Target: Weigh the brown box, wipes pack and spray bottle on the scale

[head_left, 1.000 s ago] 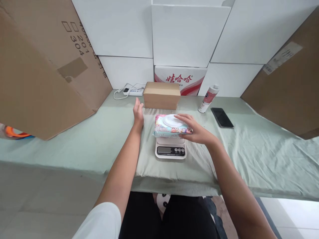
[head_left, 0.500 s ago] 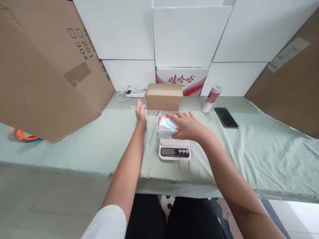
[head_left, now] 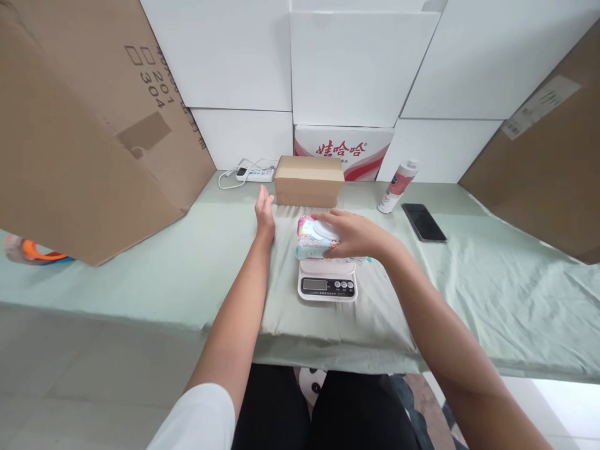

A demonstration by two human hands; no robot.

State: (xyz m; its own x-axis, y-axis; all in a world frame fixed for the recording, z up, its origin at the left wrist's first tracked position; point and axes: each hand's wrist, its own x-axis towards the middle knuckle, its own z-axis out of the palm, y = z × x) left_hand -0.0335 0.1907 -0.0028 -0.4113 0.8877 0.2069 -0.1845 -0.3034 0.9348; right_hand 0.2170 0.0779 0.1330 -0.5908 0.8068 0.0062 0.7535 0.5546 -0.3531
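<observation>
A pack of wet wipes (head_left: 309, 240), pastel coloured with a white lid, lies across the top of a white kitchen scale (head_left: 328, 290). My right hand (head_left: 351, 234) is around the pack from the right, thumb at its near side and fingers over the far side. The hand hides part of the pack and its right end. My left hand (head_left: 265, 209) stands on its edge on the cloth to the left, fingers stretched out, holding nothing. It is near the left front corner of a brown cardboard box (head_left: 307, 189).
Behind are a white power strip (head_left: 255, 174) with a cable and white boxes (head_left: 344, 69). To the right stand a pink-and-white bottle (head_left: 397, 187) and a phone (head_left: 424, 222). Large cardboard sheets (head_left: 84, 137) flank the table; tape rolls (head_left: 37, 251) lie at far left.
My right hand has shifted slightly on the pack, and the pack's right end now shows a little beyond the hand. My left hand stays in place. The view has tilted slightly.
</observation>
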